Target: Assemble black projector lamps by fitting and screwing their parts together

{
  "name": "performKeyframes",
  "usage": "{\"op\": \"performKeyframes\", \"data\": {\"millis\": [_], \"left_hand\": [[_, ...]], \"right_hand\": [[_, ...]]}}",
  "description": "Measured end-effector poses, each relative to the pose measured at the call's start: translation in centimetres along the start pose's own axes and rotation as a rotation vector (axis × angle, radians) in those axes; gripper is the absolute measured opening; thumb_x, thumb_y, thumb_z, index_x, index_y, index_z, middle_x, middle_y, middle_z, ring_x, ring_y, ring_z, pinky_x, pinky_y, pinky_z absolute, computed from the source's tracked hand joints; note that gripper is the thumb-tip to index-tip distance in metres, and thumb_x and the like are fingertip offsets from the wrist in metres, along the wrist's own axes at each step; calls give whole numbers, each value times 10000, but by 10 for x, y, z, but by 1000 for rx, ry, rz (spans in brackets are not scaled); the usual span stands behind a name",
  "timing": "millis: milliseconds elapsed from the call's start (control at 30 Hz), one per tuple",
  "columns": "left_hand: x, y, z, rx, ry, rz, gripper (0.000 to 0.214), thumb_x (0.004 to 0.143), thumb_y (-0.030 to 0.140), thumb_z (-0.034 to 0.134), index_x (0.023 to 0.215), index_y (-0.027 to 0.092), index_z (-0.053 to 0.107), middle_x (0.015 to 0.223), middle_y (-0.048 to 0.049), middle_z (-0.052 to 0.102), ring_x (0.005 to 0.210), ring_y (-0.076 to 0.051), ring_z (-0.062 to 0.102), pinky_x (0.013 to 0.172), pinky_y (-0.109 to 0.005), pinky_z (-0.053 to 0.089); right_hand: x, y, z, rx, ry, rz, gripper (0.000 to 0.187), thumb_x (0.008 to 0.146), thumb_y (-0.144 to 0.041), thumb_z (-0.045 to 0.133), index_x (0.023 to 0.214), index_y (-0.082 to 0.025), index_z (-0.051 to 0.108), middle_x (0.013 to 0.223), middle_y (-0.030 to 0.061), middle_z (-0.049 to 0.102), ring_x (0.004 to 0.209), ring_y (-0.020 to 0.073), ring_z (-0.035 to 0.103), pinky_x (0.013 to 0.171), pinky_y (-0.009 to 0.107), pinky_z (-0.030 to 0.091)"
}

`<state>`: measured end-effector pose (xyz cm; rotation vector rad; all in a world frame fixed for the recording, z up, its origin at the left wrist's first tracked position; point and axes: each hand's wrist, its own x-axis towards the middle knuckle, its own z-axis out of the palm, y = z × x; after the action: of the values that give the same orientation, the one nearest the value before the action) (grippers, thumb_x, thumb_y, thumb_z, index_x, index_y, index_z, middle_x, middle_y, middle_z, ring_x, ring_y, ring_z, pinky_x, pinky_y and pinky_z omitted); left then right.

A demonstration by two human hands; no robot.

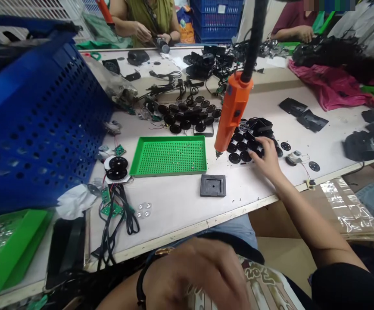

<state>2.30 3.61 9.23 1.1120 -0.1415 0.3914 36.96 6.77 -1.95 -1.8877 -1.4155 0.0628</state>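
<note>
My right hand [267, 160] reaches over a group of black round discs [234, 158] on the white table. Its thumb and fingers are apart, with the tips at the black parts; a firm hold on any of them does not show. Close to the camera, my left hand [196, 273] is bent in front of my body and smeared by motion, its fingertips hidden. An orange electric screwdriver [232, 110] hangs bit down between the discs and a green perforated tray [135, 157] holding a few small screws. Below the bit lies a black rectangular fixture [213, 186] with a recess.
A blue crate [41, 116] stands at the left, above a green bin [22, 254] of small metal parts. Black cables [122, 211], green circuit boards [105, 196] and clear lenses [144, 209] lie nearby. Across the table are black housings [203, 60] and a co-worker's hands [143, 32].
</note>
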Motion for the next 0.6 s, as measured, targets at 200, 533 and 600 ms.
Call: {"op": "performKeyframes", "data": {"millis": [200, 533, 600], "left_hand": [[-21, 6, -32, 424, 732, -274, 96, 907, 321, 762, 956, 244, 792, 1018, -50, 764, 974, -174, 698, 927, -305, 560], [-39, -9, -68, 670, 968, -414, 262, 873, 388, 735, 1067, 211, 738, 1149, -78, 756, 1067, -221, 696, 995, -372, 549], [-38, -14, -69, 682, 944, -429, 268, 880, 384, 725, 1083, 209, 733, 1149, -79, 753, 1053, -218, 696, 978, -370, 557]], "right_hand": [[-33, -42, 10, 166, -210, -53, 469, 948, -458, 621, 1388, -308, 561, 1421, 116, 574, 1374, 318, 548, 1193, 563, 443], [-85, -96, 24, 397, -541, -54, 890, 813, -446, 822, 1573, -424, 358, 1558, 92, 518, 1444, 376, 522, 1216, 660, 445], [-88, -103, 32, 393, -569, -65, 922, 820, -428, 822, 1593, -439, 321, 1555, 88, 537, 1442, 372, 534, 1204, 662, 461]]}}
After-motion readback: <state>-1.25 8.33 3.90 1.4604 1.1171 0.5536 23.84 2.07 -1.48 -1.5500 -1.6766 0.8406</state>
